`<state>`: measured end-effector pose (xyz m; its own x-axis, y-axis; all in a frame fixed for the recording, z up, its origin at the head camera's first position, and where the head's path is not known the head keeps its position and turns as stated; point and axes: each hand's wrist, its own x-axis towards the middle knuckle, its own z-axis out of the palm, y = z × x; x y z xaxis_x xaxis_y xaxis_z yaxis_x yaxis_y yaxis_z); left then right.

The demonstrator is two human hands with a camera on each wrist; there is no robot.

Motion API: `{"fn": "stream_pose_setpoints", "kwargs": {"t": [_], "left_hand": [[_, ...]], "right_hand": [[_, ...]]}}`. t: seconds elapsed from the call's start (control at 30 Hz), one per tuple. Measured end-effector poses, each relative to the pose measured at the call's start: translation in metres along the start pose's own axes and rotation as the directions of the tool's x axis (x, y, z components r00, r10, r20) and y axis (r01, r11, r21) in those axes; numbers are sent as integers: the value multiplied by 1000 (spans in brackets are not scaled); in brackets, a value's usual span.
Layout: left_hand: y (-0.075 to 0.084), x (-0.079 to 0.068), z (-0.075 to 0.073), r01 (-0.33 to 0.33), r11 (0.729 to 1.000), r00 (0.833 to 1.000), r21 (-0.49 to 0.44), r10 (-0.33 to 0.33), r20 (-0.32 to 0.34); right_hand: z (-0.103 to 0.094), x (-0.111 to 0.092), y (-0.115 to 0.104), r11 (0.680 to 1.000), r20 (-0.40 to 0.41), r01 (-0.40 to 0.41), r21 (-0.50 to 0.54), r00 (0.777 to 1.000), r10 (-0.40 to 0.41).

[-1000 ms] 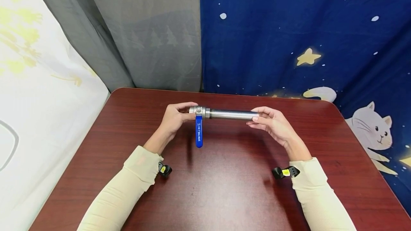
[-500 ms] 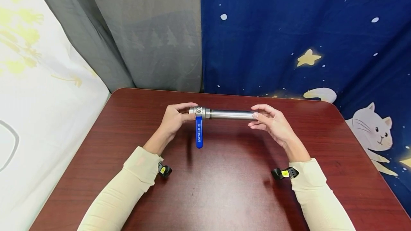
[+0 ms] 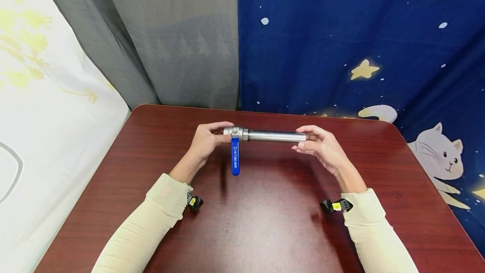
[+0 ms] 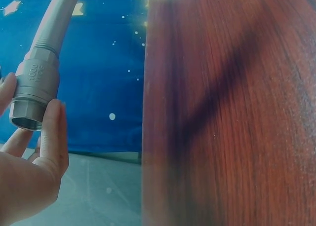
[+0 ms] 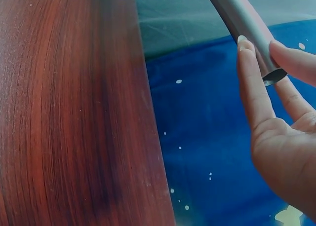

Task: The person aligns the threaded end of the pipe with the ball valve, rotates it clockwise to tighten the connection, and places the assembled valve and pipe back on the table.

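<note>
My left hand [image 3: 203,141] pinches the hexagonal end of a steel ball valve [image 3: 234,133], its thumb in front and fingers behind. A blue lever handle [image 3: 235,157] hangs from the valve toward me. A smooth steel pipe [image 3: 276,136] is joined to the valve's right side, and the whole piece is held level above the table. At the pipe's far end my right hand [image 3: 326,148] holds it between thumb and fingers. In the right wrist view the open mouth of the pipe [image 5: 254,43] shows between the fingers. Raised lettering marks the valve body [image 4: 38,75] in the left wrist view.
Beneath the hands lies a dark red wood-grain table [image 3: 261,222], with shadows of the arms and pipe on it. Behind its far edge hang a grey curtain [image 3: 182,41] and a blue star-patterned curtain [image 3: 303,54]. White cloth [image 3: 57,138] hangs at the left.
The right thumb and fingers have shifted slightly on the pipe's end, rolling along its surface. The left hand, valve and lever stay nearly where they were.
</note>
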<state>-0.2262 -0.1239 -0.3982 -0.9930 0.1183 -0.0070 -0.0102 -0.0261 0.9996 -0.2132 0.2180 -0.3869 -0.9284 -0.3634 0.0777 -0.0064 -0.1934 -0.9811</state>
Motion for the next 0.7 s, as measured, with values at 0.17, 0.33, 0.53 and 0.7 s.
{"fn": "stream_pose_setpoints", "kwargs": {"t": [0.17,0.33,0.53,0.7], "left_hand": [[0,0,0,1,1000,1000,1,-1,3],[1,0,1,0,1000,1000,-6,0,-2],[1,1,2,-9,1000,1000,-7,9,-9],[1,2,2,-4,1000,1000,1,4,-11]], "right_hand": [[1,-1,1,1000,-15,-8,-24,1000,7],[2,-1,1,999,-21,-20,-33,1000,20],[2,1,4,1000,-42,-13,-16,999,12],[2,1,4,1000,-53,-21,17,998,22]]}}
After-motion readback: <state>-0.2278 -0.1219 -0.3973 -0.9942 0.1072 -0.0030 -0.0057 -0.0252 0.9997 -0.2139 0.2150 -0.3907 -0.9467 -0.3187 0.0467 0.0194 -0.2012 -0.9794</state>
